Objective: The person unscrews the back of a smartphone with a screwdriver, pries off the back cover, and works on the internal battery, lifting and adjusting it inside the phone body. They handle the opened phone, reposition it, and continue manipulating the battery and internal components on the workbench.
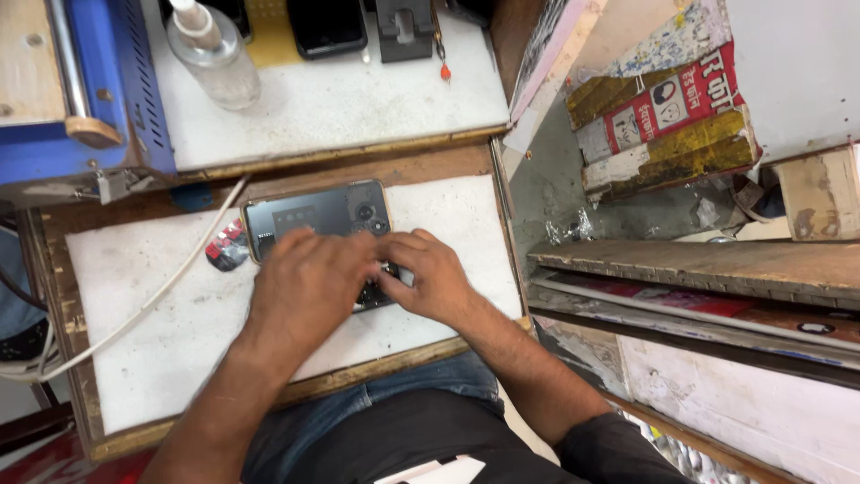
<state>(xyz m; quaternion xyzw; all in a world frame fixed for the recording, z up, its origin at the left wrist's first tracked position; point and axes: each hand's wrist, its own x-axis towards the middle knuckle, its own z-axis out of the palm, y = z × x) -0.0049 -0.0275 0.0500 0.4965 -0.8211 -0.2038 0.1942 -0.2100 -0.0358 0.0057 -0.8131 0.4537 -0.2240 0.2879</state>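
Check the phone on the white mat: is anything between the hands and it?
Nothing visible. The left hand and right hand already rest on the phone, covering its lower part. The white cable and the round red-and-black piece lie off to the left.

A worn white pad (179, 358) is laid on a wooden tray (54, 269) with chipped edges. Behind it, a second white-topped bench (358, 99) is seen, edged in wood. A blue machine (90, 81) is set at the left, with a white cable (134, 314) trailed across the pad. To the right, rough wooden shelves (699, 264) and stacked printed cardboard (663, 125) are packed against a pale wall (788, 63). Even, flat light is cast throughout.
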